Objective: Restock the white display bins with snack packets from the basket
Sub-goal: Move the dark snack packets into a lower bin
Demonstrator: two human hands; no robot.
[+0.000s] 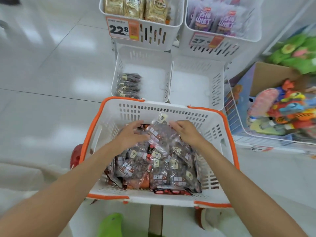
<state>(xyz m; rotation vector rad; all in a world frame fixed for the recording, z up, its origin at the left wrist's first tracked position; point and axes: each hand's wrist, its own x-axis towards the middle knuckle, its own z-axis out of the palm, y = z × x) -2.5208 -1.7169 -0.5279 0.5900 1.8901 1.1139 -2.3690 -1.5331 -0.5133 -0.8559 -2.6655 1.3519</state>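
both grips spread | left hand (pixel 131 134), right hand (pixel 186 132) on packets (pixel 145 168) | basket (pixel 171 110) | glossy white tile floor (pixel 42 79)

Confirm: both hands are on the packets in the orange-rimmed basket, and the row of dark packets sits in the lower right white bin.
Wrong bin. The head view shows the row of dark packets in the lower left white bin; the lower right white bin holds none. Left hand and right hand are on the packets in the orange-rimmed basket.

White tiled floor (pixel 51 74) — white display bins (pixel 217 86) and wire toy bin (pixel 230 103) on it.
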